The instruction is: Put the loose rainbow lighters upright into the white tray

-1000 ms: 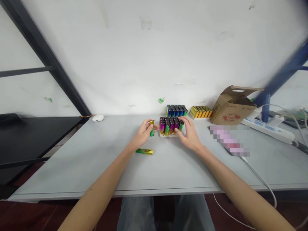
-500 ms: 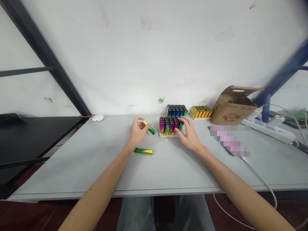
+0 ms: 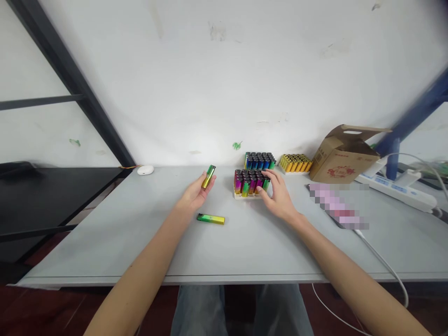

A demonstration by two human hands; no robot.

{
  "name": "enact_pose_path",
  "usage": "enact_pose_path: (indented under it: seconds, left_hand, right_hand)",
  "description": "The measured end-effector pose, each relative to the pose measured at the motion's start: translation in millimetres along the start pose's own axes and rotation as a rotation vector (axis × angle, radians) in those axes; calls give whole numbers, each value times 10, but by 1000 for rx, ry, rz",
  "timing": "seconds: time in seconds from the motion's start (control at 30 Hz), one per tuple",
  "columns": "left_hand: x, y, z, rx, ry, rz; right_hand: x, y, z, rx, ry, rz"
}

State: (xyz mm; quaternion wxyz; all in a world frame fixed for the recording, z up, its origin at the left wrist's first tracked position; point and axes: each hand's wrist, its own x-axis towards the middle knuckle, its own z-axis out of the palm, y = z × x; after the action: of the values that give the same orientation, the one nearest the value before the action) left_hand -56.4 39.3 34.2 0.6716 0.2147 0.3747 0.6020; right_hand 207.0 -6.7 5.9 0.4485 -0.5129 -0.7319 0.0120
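A green-and-yellow lighter (image 3: 208,177) stands nearly upright, slightly tilted, in my left hand (image 3: 196,192), which is closed around its lower yellow part. A second green-and-yellow lighter (image 3: 211,219) lies flat on the table just below that hand. My right hand (image 3: 279,196) grips the right side of a white tray (image 3: 241,197) packed with lighters, its thumb in front and fingers behind the corner. Magenta, red and green lighters (image 3: 246,186) fill this tray, dark ends up. The fingers hide some of the lighters at the right.
Behind stands another tray of blue-green lighters (image 3: 259,161), with yellow cylinders (image 3: 296,163) in a tray beside it. An open cardboard box (image 3: 338,161), a power strip (image 3: 399,189) and a blurred pink phone-like thing (image 3: 334,205) with a cable lie right. A white earbud case (image 3: 145,170) sits far left.
My left hand has turned its lighter from slanting down to the right to nearly upright, green end up, and moved slightly away from the tray. My right hand stays on the tray.
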Motion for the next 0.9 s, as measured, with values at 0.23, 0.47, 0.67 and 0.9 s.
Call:
enact_pose_path:
  seconds: [0.23,0.47,0.67,0.9]
  left_hand:
    - [-67,17,37,25,-211,-57]
    - [-143,42,72,175,-384,-116]
    - [-217,43,124,174,-441,-179]
    - [-244,21,134,260,-520,-156]
  right_hand:
    - [-2,-4,-5,-2,-4,5]
    - [-1,28,10,7,7,-12]
    - [-1,11,8,-10,8,-1]
    - [4,5,8,-6,10,0]
